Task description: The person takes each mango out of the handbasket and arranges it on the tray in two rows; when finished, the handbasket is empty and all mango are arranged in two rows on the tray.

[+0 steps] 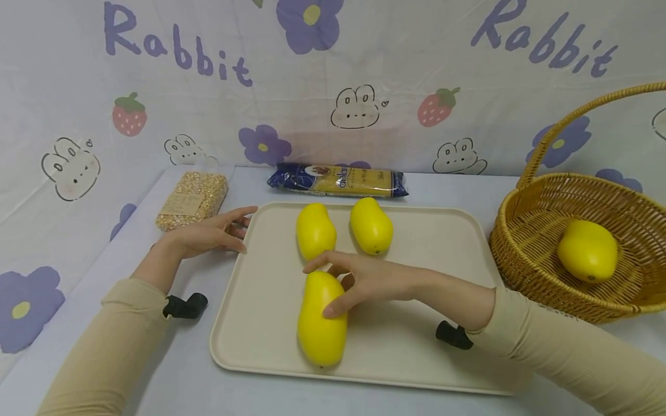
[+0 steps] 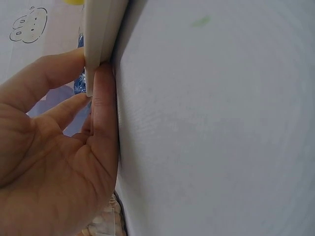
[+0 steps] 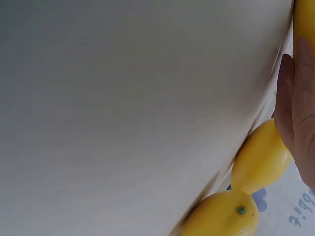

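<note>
A yellow mango (image 1: 319,329) lies lengthwise on the beige tray (image 1: 416,358). My right hand (image 1: 366,283) holds it from its right side, thumb on its upper face and forefinger curved over its far end. In the right wrist view, the fingers (image 3: 302,93) lie against the mango (image 3: 306,22) at the right edge. My left hand (image 1: 208,234) pinches the tray's left rim, with the thumb above and a finger under the edge in the left wrist view. Two more mangoes, one on the left (image 1: 315,231) and one on the right (image 1: 371,225), lie toward the tray's back.
A wicker basket (image 1: 502,242) with a tall handle stands at the right, one mango (image 1: 588,251) inside. Behind the tray lies a blue and yellow packet (image 1: 338,180). A clear bag of corn kernels (image 1: 200,193) sits at the back left, near my left hand.
</note>
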Available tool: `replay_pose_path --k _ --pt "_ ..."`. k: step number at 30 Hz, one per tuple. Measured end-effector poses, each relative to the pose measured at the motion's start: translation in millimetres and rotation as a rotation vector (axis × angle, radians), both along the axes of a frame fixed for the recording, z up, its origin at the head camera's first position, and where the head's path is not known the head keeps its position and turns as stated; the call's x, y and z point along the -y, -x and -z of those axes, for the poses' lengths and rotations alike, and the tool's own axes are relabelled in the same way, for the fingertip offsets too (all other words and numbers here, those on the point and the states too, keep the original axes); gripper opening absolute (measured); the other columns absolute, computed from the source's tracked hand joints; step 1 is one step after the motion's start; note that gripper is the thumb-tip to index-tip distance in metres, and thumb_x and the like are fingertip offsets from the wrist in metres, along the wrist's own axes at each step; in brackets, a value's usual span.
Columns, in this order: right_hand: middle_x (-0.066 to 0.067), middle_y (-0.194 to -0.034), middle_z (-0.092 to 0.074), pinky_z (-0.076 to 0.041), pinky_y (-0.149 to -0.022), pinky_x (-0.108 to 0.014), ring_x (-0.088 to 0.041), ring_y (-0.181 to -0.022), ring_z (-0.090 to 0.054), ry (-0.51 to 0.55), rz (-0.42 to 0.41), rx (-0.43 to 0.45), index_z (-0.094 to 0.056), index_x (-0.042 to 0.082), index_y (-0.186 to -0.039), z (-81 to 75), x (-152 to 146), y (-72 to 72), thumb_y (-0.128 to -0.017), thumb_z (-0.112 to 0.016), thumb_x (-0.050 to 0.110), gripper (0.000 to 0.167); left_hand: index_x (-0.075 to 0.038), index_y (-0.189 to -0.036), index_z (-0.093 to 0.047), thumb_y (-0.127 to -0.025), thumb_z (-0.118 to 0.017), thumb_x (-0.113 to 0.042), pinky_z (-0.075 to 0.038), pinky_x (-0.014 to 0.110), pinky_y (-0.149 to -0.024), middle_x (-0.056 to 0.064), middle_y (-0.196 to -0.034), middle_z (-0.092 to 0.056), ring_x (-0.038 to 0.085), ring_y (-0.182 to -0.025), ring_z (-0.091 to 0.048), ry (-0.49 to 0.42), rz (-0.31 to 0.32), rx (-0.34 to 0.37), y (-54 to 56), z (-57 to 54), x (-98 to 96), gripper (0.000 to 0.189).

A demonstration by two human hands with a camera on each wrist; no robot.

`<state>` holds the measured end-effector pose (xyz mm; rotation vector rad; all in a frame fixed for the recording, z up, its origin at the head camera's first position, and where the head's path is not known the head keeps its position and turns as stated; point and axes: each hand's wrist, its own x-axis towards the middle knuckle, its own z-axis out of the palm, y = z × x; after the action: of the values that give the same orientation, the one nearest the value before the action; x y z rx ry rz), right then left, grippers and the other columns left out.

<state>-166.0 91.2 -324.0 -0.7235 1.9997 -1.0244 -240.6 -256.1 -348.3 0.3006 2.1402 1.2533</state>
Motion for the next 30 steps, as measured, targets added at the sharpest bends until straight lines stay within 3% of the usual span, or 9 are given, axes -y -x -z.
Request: replay_pose_path --k 18,30 --pt "-0.014 -0.14 -0.05 -0.054 -0.09 -0.032 -0.022 -0.109 -0.058 -0.048 0.118 0.129 -0.045 0.027 -0.147 1.0 -1.4 2.3 -0.087 -0.074 0.03 0.066 -0.019 -0.16 -0.01 -0.089 -0.068 -0.008 -0.043 0.023 -0.088 0.013 -0.144 -0.024 0.02 -0.118 -0.039 0.013 -0.005 -0.004 1.8 3.2 1.4 0.093" --pt "-0.014 -0.135 -0.053 -0.055 -0.087 -0.031 -0.021 -0.103 -0.061 -0.043 0.139 0.144 -0.046 0.025 -0.146 -0.7 -0.1 1.0 -0.088 -0.073 0.029 0.065 -0.019 -0.16 -0.01 -0.089 -0.067 -0.008 -0.043 0.022 -0.088 0.013 -0.144 -0.024 0.02 -0.119 -0.038 0.014 -0.002 -0.007 1.7 3.2 1.4 0.092"
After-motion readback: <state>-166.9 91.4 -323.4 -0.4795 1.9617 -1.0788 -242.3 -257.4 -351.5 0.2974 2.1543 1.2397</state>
